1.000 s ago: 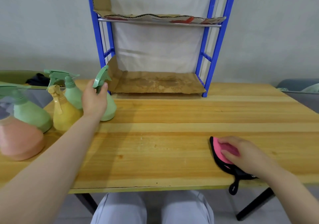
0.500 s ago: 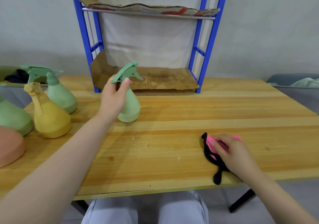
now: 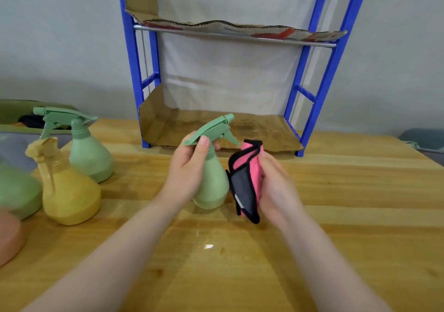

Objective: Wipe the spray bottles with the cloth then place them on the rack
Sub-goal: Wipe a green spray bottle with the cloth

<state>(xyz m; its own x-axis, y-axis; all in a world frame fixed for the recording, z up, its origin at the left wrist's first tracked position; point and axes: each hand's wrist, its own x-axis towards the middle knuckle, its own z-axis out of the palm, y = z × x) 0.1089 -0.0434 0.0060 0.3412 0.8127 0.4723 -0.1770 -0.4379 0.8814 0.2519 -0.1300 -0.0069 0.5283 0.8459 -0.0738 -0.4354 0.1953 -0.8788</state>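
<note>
In the head view, the left hand (image 3: pixel 189 167) grips a green spray bottle (image 3: pixel 211 182) by its neck, thumb up near the trigger, and holds it above the worktop (image 3: pixel 336 215) in front of the rack (image 3: pixel 334 54). The right hand (image 3: pixel 276 186) clasps the folded pink cloth (image 3: pixel 247 179) just beside the bottle's body. Wiping well probably means pressing the cloth flat against the body and turning the bottle by the neck. Three more bottles (image 3: pixel 69 186) wait at left.

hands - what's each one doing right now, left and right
Left hand: closed around the neck of the green spray bottle, held above the table.
Right hand: holding the pink cloth beside that bottle.
</note>
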